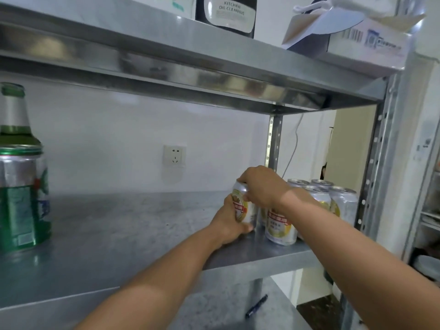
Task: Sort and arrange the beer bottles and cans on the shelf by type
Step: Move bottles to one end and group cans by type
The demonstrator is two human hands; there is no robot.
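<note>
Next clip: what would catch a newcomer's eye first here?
Both hands meet on one silver and yellow can at the right of the shelf: the left hand grips its side, the right hand holds its top. Beside it, in the right corner, stands a group of matching cans. At the far left edge, a green can stands before a green bottle.

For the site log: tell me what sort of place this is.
Probably a kitchen storeroom or pantry: a metal shelf rack, a container labelled kitchen oil cleaning on the upper shelf, and silver beer cans grouped at the shelf's right end.
</note>
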